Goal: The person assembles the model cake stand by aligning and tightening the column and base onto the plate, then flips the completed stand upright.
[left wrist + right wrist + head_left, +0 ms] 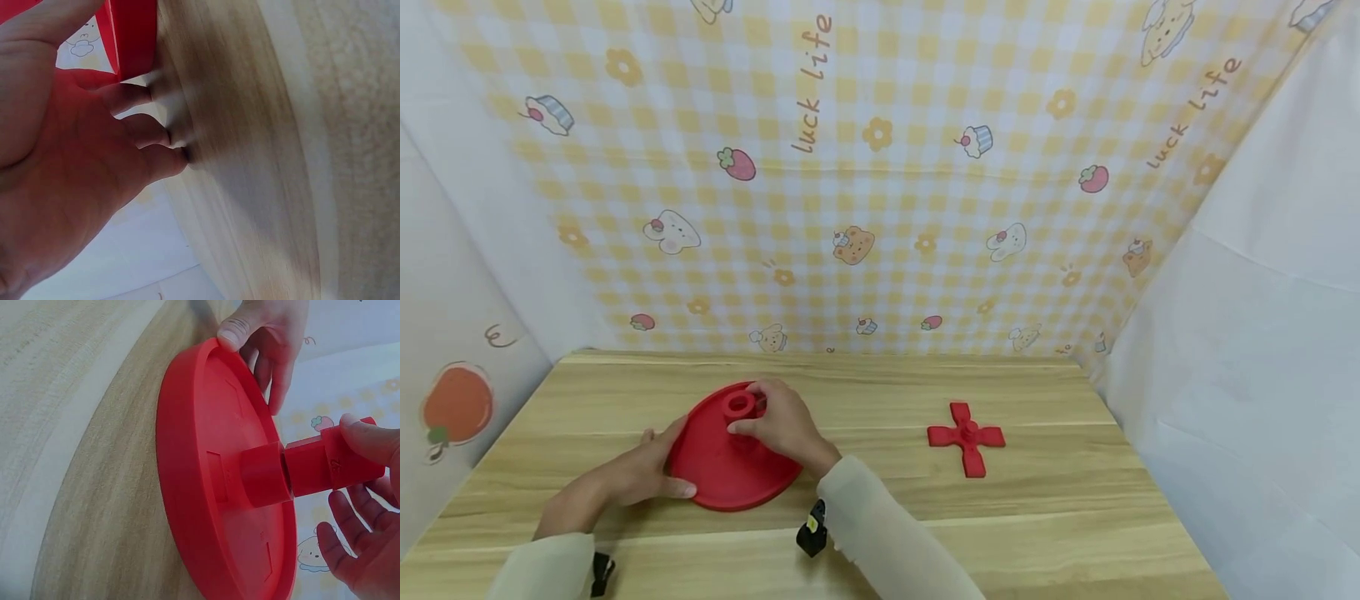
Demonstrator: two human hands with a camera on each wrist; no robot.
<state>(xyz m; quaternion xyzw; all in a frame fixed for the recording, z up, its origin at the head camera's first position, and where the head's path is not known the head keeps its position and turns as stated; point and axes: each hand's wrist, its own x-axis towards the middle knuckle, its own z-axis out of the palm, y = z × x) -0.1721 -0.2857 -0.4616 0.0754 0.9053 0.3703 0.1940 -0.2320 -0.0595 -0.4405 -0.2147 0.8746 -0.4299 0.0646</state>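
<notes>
1 red disc, rim grasped by the fingers of the left hand. 1 red ring-topped piece, pinched in the fingers of the right hand — at the end of the disc's central post. 1 red cross — on the worktop, right of all fingers.

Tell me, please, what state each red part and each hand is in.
Red rimmed disc: on the wooden tabletop, rim up.
Central post: upright on the disc.
Red ring-topped piece: at the post's end, dark seam between; attachment unclear.
Red four-armed cross: lying flat, apart from the disc.
Left hand: gripping the disc.
Right hand: pinching the ring-topped piece.
</notes>
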